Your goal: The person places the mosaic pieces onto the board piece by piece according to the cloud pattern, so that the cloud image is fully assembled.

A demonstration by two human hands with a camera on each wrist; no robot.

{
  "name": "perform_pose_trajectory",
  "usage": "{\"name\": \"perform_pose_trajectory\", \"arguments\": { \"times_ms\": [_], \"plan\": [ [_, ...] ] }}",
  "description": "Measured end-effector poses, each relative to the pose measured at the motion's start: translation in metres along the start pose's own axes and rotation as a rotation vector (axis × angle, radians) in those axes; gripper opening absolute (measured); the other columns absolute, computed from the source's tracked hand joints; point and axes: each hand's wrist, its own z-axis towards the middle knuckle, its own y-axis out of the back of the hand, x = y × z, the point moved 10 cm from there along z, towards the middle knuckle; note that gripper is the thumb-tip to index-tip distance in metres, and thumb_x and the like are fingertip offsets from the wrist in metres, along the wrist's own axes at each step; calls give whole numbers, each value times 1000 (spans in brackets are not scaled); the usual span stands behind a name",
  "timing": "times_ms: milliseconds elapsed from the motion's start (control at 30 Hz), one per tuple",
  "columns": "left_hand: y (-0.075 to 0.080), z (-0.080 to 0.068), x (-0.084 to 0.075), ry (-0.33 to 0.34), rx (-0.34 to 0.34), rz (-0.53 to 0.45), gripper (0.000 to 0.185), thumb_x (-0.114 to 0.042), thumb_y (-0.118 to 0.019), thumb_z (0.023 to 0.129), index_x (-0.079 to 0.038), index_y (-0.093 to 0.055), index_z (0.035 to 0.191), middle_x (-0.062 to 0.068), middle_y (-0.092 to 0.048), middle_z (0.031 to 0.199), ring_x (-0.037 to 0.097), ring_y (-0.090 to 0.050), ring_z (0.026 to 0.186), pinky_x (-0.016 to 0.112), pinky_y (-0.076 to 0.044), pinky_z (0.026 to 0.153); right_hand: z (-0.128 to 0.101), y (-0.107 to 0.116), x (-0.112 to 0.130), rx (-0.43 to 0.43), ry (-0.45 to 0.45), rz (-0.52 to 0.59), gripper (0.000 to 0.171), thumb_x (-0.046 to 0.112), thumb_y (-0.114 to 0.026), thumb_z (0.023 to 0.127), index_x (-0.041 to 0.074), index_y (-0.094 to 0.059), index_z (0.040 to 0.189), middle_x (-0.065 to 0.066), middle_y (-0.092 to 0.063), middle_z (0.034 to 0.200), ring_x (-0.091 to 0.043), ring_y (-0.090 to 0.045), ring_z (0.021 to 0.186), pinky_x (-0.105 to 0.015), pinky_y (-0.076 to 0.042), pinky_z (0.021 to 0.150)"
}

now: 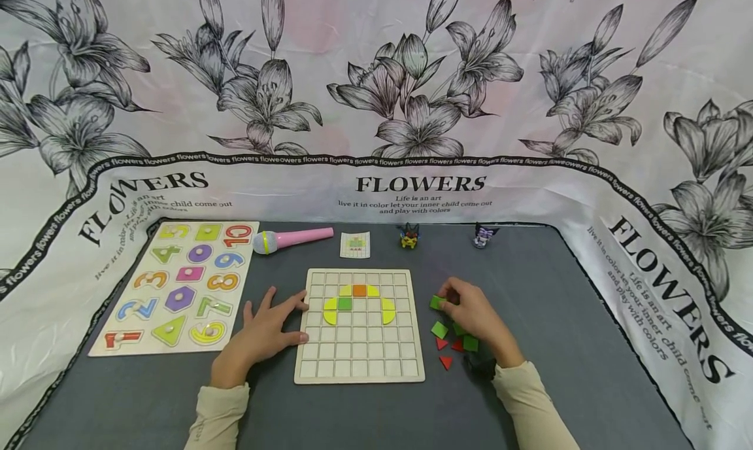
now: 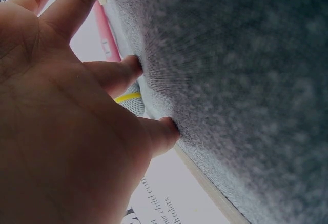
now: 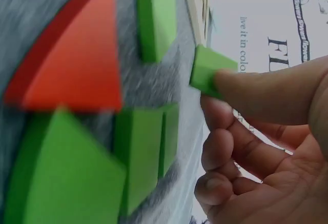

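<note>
Between thumb and fingertips my right hand (image 1: 470, 309) pinches a green square tile (image 3: 207, 70), lifted over the loose pieces to the right of the board. My left hand (image 1: 261, 335) lies with spread fingers, its fingertips and thumb at the left edge of the wooden grid board (image 1: 359, 369). On the board sit several yellow rounded pieces (image 1: 330, 311), one orange square (image 1: 359, 291) and one green square (image 1: 344, 304), forming an arch. Under and beside my right hand lie more green tiles (image 1: 439, 329) and red triangles (image 1: 446, 362).
A number puzzle board (image 1: 176, 316) lies at the left. Behind the grid board are a pink toy microphone (image 1: 302, 237), a small pattern card (image 1: 355, 244), a yellow figurine (image 1: 408, 236) and a purple-white figurine (image 1: 484, 235). Flower-printed cloth (image 1: 412, 205) stands around the grey table.
</note>
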Motion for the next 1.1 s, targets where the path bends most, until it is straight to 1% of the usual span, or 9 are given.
{"name": "perform_pose_trajectory", "arguments": {
  "times_ms": [67, 167, 500, 733, 933, 1100],
  "plan": [
    [0, -1, 0, 2, 1, 0, 73, -24, -87, 92, -11, -54, 156, 18, -54, 157, 57, -6, 158, 82, 7, 115, 1, -1, 2, -8, -3, 33, 11, 1, -76, 96, 7, -68, 99, 0, -63, 88, -18, -55, 78, -38, -46, 72],
    [0, -2, 0, 6, 3, 0, 73, -24, -87, 92, -11, -54, 156, 18, -55, 156, 57, -7, 158, 82, 6, 115, 3, -3, 9, -11, 0, 64, 9, 2, -76, 97, 7, -69, 100, 0, -64, 89, -17, -56, 78, -36, -47, 69],
    [0, -2, -1, -1, 1, -12, 75, -24, -87, 92, -10, -52, 157, 16, -58, 153, 57, -7, 158, 82, 7, 115, 20, -16, 31, 13, 17, 82, 8, 2, -76, 97, 8, -72, 101, 0, -67, 92, -17, -61, 83, -40, -53, 76],
    [1, -1, 1, 3, 6, -8, 77, -25, -86, 93, -10, -51, 159, 15, -58, 153, 56, -6, 158, 82, 7, 115, 30, -27, 53, 48, 56, 138, 6, 3, -75, 97, 6, -72, 100, 0, -67, 92, -17, -60, 82, -40, -52, 74],
    [2, -1, 0, 6, 9, -5, 77, -24, -86, 93, -10, -50, 159, 15, -58, 154, 56, -6, 159, 82, 7, 115, 40, -40, 70, 83, 107, 155, 5, 3, -73, 97, 6, -71, 100, 1, -67, 91, -16, -59, 80, -36, -49, 69],
    [2, 0, 1, 9, 9, -3, 76, -25, -86, 93, -11, -51, 159, 15, -58, 155, 55, -5, 159, 82, 7, 115, 47, -53, 82, 130, 126, 169, 5, 4, -72, 97, 7, -72, 101, 1, -67, 91, -17, -60, 81, -36, -49, 68]
  ]
}}
